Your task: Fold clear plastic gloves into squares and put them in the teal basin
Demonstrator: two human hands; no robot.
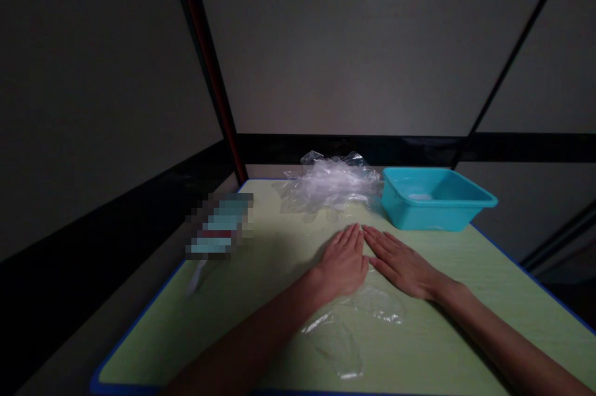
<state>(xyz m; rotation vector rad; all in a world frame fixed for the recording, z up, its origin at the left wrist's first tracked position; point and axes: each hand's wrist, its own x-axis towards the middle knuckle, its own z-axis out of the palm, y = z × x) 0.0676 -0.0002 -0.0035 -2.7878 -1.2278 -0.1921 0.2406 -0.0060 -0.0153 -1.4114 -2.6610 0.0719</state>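
My left hand [343,261] and my right hand [401,264] lie flat, palms down, side by side on a clear plastic sheet [354,328] spread on the green table [261,272]. The fingers of both are straight and close together, pointing away from me, and the fingertips nearly meet. Neither hand grips anything. The sheet runs from under the palms back toward me between my forearms.
A crumpled heap of clear plastic bags [330,184] lies at the table's far edge. A turquoise tub [435,198] stands to its right. A blurred-out packet [218,228] sits at the far left of the table. Dark walls surround the table.
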